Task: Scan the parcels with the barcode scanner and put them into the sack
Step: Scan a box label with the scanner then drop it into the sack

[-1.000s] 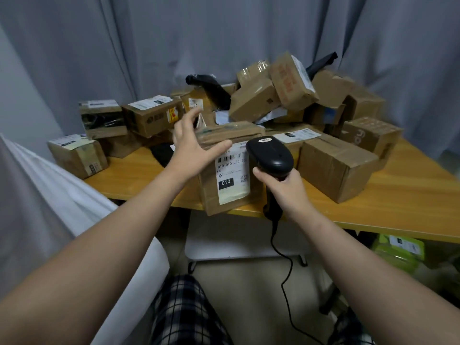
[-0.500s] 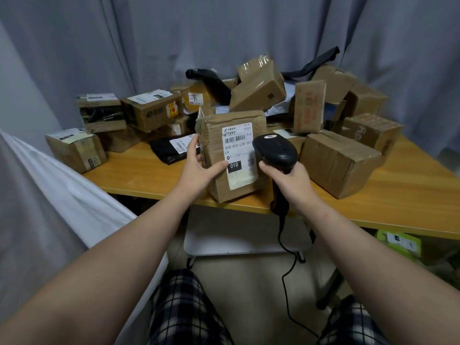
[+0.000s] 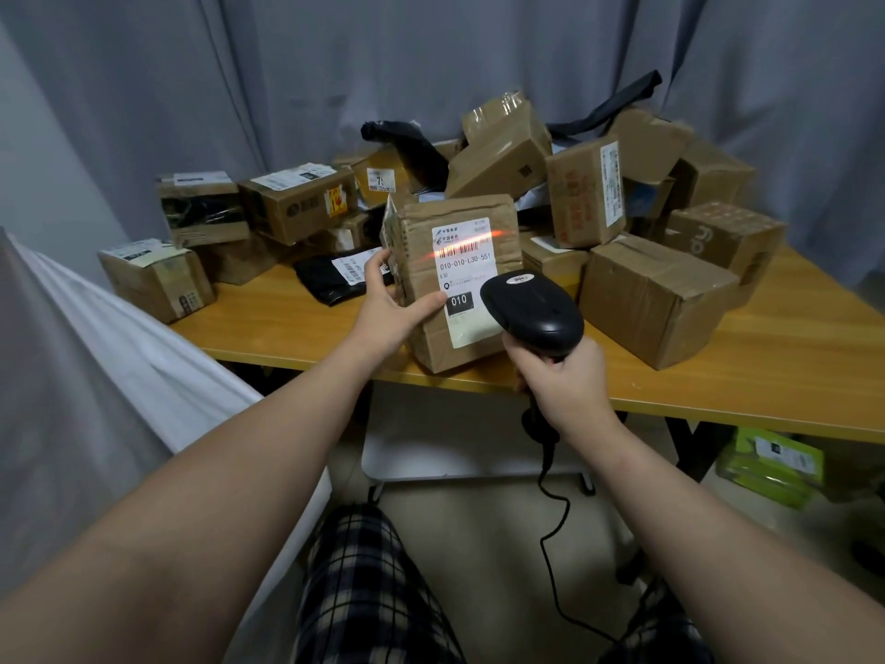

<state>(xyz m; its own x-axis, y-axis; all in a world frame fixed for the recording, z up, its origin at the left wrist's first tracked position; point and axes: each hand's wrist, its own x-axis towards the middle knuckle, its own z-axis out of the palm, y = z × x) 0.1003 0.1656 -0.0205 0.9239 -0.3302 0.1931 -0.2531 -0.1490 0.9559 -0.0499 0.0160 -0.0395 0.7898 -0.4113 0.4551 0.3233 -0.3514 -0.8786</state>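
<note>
My left hand (image 3: 390,309) grips a brown cardboard parcel (image 3: 421,261) by its left side, holding it upright at the table's front edge with its white label facing me. My right hand (image 3: 562,383) holds the handle of a black corded barcode scanner (image 3: 534,313), whose head points at the label from the lower right. A red scan line lies across the barcode near the label's top. The white sack (image 3: 110,376) hangs open at my left.
A heap of several cardboard parcels (image 3: 656,299) and a black poly bag (image 3: 330,280) covers the wooden table (image 3: 790,376). Grey curtains hang behind. A white shelf (image 3: 455,452) sits under the table, a green box (image 3: 771,467) lies on the floor at the right.
The parcel has been turned upright with its label toward me. The scanner has come up to the label's lower right and a red scan line now lies on the barcode.
</note>
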